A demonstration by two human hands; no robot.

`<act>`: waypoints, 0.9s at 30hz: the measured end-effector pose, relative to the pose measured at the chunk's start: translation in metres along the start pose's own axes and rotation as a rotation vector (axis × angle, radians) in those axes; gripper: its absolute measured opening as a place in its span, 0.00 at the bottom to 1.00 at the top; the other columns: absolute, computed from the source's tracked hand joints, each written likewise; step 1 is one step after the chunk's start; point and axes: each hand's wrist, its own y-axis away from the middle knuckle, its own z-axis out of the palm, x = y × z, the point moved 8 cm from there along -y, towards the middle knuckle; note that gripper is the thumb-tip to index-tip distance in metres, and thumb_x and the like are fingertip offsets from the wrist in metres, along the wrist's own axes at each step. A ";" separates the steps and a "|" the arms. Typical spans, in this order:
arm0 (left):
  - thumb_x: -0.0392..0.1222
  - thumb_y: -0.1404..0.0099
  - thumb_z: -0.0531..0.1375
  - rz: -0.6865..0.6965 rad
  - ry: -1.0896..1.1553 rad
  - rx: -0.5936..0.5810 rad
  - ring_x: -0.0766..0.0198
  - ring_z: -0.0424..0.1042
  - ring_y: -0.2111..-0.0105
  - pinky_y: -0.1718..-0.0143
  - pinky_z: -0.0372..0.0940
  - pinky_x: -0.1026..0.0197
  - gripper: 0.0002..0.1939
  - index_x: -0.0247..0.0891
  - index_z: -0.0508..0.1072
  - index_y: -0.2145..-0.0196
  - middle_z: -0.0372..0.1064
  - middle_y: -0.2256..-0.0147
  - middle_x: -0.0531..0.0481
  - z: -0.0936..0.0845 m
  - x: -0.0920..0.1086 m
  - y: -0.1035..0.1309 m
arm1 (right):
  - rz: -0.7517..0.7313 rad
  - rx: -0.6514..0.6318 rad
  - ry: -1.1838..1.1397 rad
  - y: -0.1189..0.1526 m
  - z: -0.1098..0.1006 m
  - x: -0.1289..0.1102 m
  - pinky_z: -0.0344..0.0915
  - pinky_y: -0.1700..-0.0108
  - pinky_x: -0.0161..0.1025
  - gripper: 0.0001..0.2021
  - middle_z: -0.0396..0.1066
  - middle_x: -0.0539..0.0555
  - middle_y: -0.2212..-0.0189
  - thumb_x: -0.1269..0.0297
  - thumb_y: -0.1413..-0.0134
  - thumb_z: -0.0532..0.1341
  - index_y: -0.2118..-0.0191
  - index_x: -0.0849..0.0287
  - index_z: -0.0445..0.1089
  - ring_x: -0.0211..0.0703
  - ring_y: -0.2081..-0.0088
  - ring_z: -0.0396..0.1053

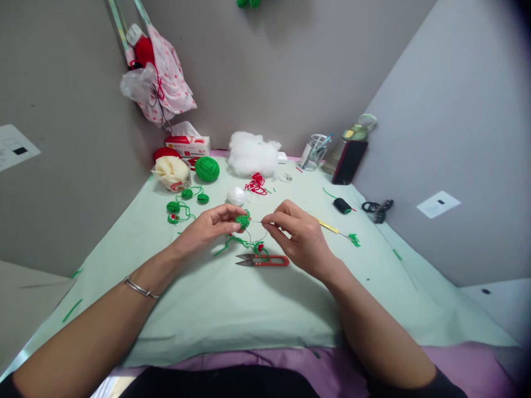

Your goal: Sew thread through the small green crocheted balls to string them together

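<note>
Between the thumb and fingers of my left hand [218, 222] is a small green crocheted piece [243, 222]. My right hand [296, 232] pinches a thin needle [256, 221] that points left toward the green piece; whether its tip is inside the yarn is too small to tell. A dark thread loops down below both hands. Under them on the cloth lie orange-handled thread snips [269, 261] and a small green and red crocheted piece [260, 247] with loose green yarn tails. A yellow-handled crochet hook [328, 225] lies just right of my right hand.
Green yarn ball [207, 169], small green crocheted balls [186, 194], white stuffing [253, 155], red yarn strands [256, 184] and a tissue box [188, 146] sit at the back. On the right are black thread [342, 205], a phone [350, 162], a bottle [354, 132] and a cup [314, 152].
</note>
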 end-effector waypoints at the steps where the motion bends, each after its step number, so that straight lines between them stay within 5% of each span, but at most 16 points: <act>1: 0.45 0.40 0.71 0.001 0.003 0.001 0.62 0.75 0.59 0.52 0.64 0.57 0.15 0.44 0.78 0.55 0.76 0.56 0.50 0.000 0.000 0.000 | 0.002 -0.007 0.001 0.000 0.000 0.000 0.61 0.68 0.35 0.07 0.66 0.52 0.70 0.73 0.34 0.58 0.62 0.59 0.74 0.37 0.69 0.65; 12: 0.44 0.42 0.71 0.033 -0.136 0.059 0.59 0.74 0.56 0.52 0.67 0.56 0.17 0.41 0.79 0.54 0.76 0.55 0.47 -0.004 0.002 0.000 | 0.070 -0.110 -0.034 0.001 0.011 0.003 0.60 0.66 0.37 0.09 0.66 0.53 0.69 0.72 0.33 0.56 0.63 0.58 0.73 0.39 0.68 0.64; 20: 0.45 0.42 0.72 0.024 -0.039 0.020 0.57 0.76 0.55 0.48 0.67 0.54 0.20 0.41 0.80 0.52 0.79 0.54 0.46 0.002 -0.001 0.001 | 0.388 -0.139 -0.438 0.004 0.024 0.036 0.60 0.66 0.36 0.04 0.67 0.50 0.70 0.70 0.39 0.64 0.64 0.58 0.76 0.37 0.69 0.64; 27: 0.48 0.40 0.70 0.085 -0.155 0.044 0.54 0.75 0.51 0.46 0.67 0.52 0.20 0.41 0.81 0.51 0.79 0.51 0.45 0.006 0.002 0.004 | 0.396 -0.103 -0.468 0.003 0.028 0.035 0.59 0.65 0.37 0.03 0.66 0.49 0.72 0.69 0.40 0.65 0.65 0.57 0.77 0.37 0.69 0.62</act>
